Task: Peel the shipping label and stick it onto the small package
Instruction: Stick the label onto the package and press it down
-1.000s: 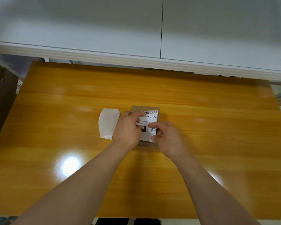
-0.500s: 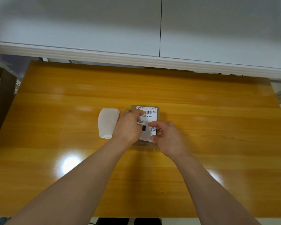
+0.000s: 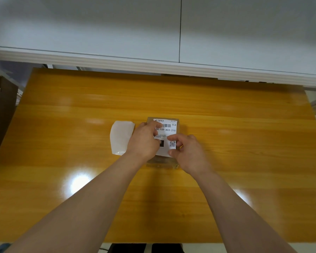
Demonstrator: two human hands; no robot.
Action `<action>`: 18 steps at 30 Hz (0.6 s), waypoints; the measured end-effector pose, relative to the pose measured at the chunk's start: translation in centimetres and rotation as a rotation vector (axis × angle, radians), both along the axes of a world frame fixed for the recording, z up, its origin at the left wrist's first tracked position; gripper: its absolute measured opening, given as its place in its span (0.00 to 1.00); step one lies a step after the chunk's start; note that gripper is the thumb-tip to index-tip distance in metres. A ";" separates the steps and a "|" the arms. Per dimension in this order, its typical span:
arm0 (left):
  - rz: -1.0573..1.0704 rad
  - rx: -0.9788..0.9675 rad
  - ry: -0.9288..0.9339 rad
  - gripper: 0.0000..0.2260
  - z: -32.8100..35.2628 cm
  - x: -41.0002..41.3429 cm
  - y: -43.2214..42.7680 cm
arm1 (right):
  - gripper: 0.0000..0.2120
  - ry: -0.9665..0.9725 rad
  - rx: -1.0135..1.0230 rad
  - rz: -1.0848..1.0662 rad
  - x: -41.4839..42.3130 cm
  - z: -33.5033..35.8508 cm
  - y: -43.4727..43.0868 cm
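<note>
- Head view, looking down: a glossy orange wooden surface (image 3: 226, 125) with a white cabinet front (image 3: 117, 30) beyond its far edge.
- A small brown package (image 3: 179, 125) lies flat near the middle of the surface, long axis running away from the person.
- The white shipping label (image 3: 169, 128) lies on top of the package, printed side up, its long axis in line with the package. Barcode and bold code sit at the far end, a square code near the right edge.
- The left hand (image 3: 144, 141) rests on the label's left side, fingers bent down and pressing on the paper; nothing is held in its grip.
- The right hand (image 3: 189, 152) is at the label's near right corner, thumb and forefinger curled at the edge. Whether they pinch the corner or only press it cannot be told.
- A blank white backing sheet (image 3: 120, 136) lies just left of the package, partly hidden by the left hand.
- Judgement: the label's far end looks laid down; the near end, under both hands, likely needs smoothing toward the person. Both hands are equally near.
</note>
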State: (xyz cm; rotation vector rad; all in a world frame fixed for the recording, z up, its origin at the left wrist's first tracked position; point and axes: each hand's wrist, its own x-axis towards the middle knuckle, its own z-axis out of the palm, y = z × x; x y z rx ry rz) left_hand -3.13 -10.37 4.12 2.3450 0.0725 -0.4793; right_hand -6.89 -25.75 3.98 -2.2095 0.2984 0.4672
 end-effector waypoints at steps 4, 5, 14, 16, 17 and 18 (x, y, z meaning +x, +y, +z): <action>-0.023 -0.014 0.015 0.26 0.0 -0.2 0.2 | 0.24 0.015 0.025 0.013 -0.6 -0.1 0.1; -0.035 -0.019 0.021 0.27 0.0 -0.3 0.3 | 0.25 0.021 0.031 0.017 -0.8 -0.2 0.0; -0.182 0.006 0.085 0.37 -0.1 -0.9 1.5 | 0.28 0.025 0.019 0.037 -0.9 -0.1 -0.1; -0.215 0.033 0.092 0.39 -0.1 -1.0 1.6 | 0.27 0.017 0.003 0.048 -0.9 0.0 -0.1; -0.230 0.040 0.098 0.39 0.0 -1.0 1.7 | 0.26 0.009 -0.001 0.048 -0.8 0.0 -0.1; -0.243 0.042 0.105 0.40 0.1 -1.0 1.8 | 0.24 0.001 -0.003 0.045 -0.8 0.0 0.0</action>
